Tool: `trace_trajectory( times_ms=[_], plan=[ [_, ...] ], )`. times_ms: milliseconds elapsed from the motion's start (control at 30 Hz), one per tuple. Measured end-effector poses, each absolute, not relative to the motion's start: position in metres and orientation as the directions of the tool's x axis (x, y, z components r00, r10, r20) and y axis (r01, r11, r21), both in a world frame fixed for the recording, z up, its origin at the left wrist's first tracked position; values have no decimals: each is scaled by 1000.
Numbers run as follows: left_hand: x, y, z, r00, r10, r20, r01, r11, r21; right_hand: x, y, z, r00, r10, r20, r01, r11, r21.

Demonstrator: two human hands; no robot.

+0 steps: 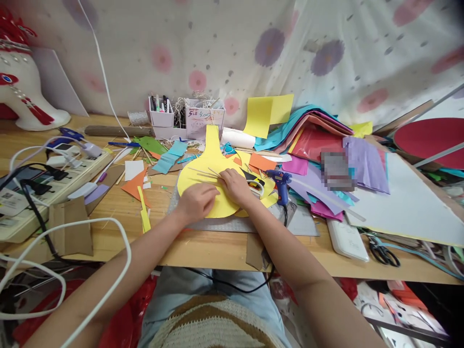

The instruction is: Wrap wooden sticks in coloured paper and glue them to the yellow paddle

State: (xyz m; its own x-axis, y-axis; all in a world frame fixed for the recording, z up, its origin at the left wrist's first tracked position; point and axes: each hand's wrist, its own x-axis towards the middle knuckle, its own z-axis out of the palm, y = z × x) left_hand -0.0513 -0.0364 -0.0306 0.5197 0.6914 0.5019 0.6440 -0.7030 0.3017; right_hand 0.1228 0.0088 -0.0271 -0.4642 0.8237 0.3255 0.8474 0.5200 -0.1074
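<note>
A yellow paper cutout [192,198] with a round body and a narrow neck pointing away from me lies on a grey cutting mat [232,225]. Several thin sticks [203,173] rest across its upper middle. My right hand [234,185] is over the cutout, fingers bent down and closed on the near ends of the sticks. Just left of it, my left hand [198,200] hovers at or touches the paper, its fingers curled and blurred; whether anything is in them is hidden. A blue glue gun [281,185] stands right of the cutout, beside a roll of tape [256,185].
Orange paper scraps [135,186] and a power strip [21,217] with cables lie to the left. Coloured sheets [304,130], a white power bank [347,240] and scissors [384,251] occupy the right. A pen box [205,118] stands behind. A white cable [125,241] loops in front of my left arm.
</note>
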Motion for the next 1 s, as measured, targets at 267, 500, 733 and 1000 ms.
trace_trajectory(
  times_ms=[267, 500, 733, 1000],
  plan=[
    [-32, -36, -41, 644, 600, 475, 617, -774, 142, 123, 13, -25, -338, 841, 422, 775, 503, -382],
    [-40, -36, -38, 614, 616, 495, 628, -760, 167, 144, 26, -20, -240, 819, 522, 693, 521, -498],
    [-42, -26, -41, 552, 637, 539, 591, -754, 286, 157, 25, -21, -405, 839, 364, 699, 541, -468],
    [-28, -27, -38, 468, 728, 500, 742, -632, 225, 140, 30, -23, -417, 847, 330, 717, 530, -453]
  ],
)
